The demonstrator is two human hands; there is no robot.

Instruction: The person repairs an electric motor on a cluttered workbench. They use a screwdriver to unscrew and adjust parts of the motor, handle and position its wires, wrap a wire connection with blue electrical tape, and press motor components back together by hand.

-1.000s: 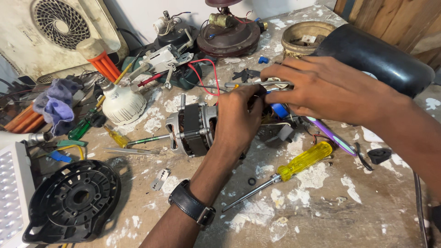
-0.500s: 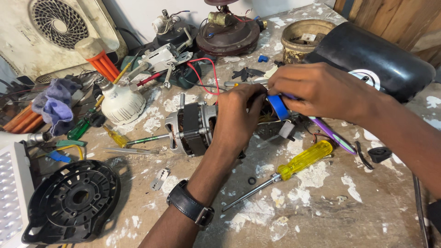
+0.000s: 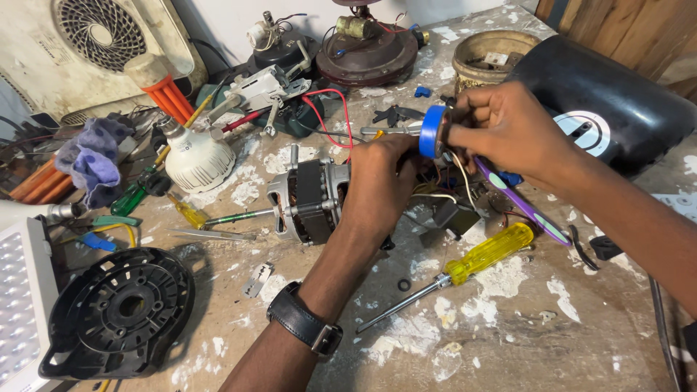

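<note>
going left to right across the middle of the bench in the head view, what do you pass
purple cloth → white bulb → fan motor → left hand → blue tape roll → right hand → black housing

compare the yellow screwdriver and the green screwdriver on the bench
The yellow screwdriver lies right of the motor, below the right hand; the green screwdriver lies at the left, by the white bulb. The yellow screwdriver shows its whole bare shaft, while the green screwdriver is partly hidden among clutter. The yellow handle looks thicker. Both have see-through handles, lie flat on the bench, and are untouched.
</note>
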